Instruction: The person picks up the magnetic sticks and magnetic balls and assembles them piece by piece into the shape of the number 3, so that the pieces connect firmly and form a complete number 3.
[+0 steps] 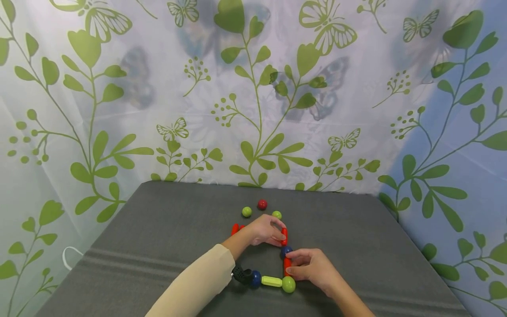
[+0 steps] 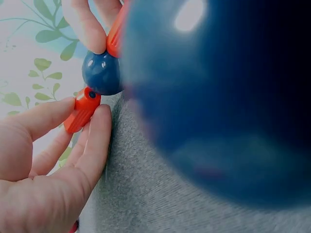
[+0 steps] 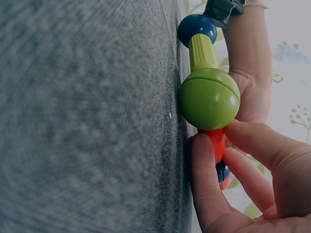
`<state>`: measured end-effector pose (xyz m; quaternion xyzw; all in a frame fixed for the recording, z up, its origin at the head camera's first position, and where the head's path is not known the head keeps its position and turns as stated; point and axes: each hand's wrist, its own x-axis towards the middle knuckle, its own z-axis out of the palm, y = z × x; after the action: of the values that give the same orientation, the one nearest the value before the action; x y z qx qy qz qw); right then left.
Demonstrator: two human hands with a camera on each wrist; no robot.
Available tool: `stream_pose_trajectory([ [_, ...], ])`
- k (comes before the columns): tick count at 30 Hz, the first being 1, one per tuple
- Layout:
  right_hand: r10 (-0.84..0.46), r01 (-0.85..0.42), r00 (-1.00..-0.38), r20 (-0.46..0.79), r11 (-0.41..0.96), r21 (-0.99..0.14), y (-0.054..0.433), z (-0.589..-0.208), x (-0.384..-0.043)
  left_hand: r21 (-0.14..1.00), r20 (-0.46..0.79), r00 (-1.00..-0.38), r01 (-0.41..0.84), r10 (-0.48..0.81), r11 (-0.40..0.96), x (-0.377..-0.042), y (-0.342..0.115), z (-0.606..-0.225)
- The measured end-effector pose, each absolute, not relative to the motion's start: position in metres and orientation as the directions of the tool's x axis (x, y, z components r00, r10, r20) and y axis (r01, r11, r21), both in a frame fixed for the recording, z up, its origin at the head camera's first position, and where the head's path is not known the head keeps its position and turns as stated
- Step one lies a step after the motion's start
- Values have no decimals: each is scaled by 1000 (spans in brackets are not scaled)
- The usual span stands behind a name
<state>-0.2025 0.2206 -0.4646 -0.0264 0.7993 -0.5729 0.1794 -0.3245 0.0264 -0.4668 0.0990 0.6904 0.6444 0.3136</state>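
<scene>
With thumb and fingers, my left hand pinches a red rod, one end of it at a blue ball; whether they touch is hard to tell. My right hand grips a second red rod between that blue ball and a green ball. One right fingertip lies against the blue ball. From the green ball a light green rod runs left to another blue ball, which looms large and blurred in the left wrist view.
Beyond my left hand lie a red ball and two green balls, one at left and one at right. More red rods lie partly hidden behind the left forearm. A patterned curtain hangs behind the grey table.
</scene>
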Motion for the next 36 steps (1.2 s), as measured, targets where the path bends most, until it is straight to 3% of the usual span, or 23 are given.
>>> stream_pose_trajectory([
  [25, -274, 152, -930, -246, 323, -934, 221, -467, -204, 928, -365, -735, -237, 572, 287, -329, 32, -458],
  [36, -292, 144, -927, -234, 298, -944, 222, -466, -205, 937, -346, -728, -238, 592, 255, -327, 29, -460],
])
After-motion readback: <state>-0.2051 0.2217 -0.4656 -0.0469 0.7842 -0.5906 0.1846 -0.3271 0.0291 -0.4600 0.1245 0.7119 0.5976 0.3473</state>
